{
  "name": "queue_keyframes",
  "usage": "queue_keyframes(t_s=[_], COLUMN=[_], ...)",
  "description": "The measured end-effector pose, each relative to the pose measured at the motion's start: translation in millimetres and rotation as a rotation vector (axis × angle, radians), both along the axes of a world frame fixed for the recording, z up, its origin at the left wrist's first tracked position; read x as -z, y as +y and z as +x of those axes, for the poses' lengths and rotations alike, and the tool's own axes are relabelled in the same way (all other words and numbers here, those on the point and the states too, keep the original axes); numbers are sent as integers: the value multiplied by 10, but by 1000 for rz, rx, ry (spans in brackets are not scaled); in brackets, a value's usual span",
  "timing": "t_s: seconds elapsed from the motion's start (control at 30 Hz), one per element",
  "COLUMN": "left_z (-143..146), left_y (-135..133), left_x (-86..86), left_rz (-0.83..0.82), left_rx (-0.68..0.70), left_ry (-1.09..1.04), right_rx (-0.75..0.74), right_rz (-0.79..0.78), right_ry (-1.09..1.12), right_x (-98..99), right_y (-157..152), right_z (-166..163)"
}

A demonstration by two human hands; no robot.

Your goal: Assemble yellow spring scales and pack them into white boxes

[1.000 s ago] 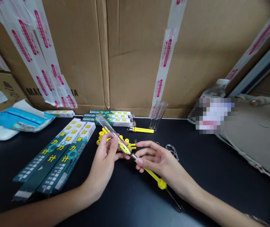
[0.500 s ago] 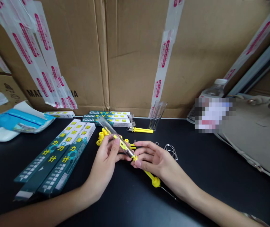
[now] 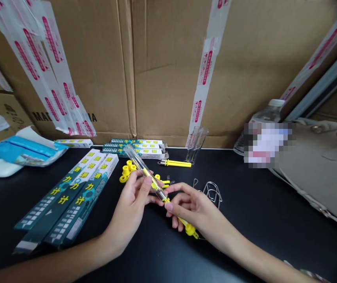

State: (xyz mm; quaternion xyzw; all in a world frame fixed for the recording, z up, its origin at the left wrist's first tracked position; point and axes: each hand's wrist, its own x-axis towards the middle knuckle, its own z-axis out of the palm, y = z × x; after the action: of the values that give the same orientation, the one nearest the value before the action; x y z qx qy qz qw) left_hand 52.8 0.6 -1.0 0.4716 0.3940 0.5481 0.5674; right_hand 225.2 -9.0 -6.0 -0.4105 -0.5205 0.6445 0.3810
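My left hand (image 3: pixel 131 206) pinches a clear plastic tube (image 3: pixel 140 167) that slants up and away over the black table (image 3: pixel 259 220). A yellow rod (image 3: pixel 183 223) with a round cap and a thin wire hook at its near end sits partly inside the tube. My right hand (image 3: pixel 190 208) is closed on this rod just below the tube's mouth. Small yellow caps (image 3: pixel 126 173) and little springs lie right behind my hands.
Three long green boxes (image 3: pixel 68 200) lie to the left, more boxes (image 3: pixel 135 146) at the back. Another yellow rod (image 3: pixel 175 163), spare clear tubes (image 3: pixel 197 143) and wire hooks (image 3: pixel 212 190) lie behind. A blue packet (image 3: pixel 23 149), a bottle (image 3: pixel 262 118) and a beige bag (image 3: pixel 318 173) flank the table. Cardboard stands behind.
The yellow rod has slid further up into the clear tube, and my right hand has closed up toward the tube's mouth. The left hand has stayed almost still.
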Motion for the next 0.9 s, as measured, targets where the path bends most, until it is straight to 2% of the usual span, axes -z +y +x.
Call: queue_keyframes(t_s=[0.9], left_z=[21], left_y=[10], left_x=[-11], left_rz=[-32], left_rx=[53], left_ry=[12], right_rx=[-13], right_rz=[-18], right_ry=[-28], right_x=[-11], right_y=[-27], right_z=[5])
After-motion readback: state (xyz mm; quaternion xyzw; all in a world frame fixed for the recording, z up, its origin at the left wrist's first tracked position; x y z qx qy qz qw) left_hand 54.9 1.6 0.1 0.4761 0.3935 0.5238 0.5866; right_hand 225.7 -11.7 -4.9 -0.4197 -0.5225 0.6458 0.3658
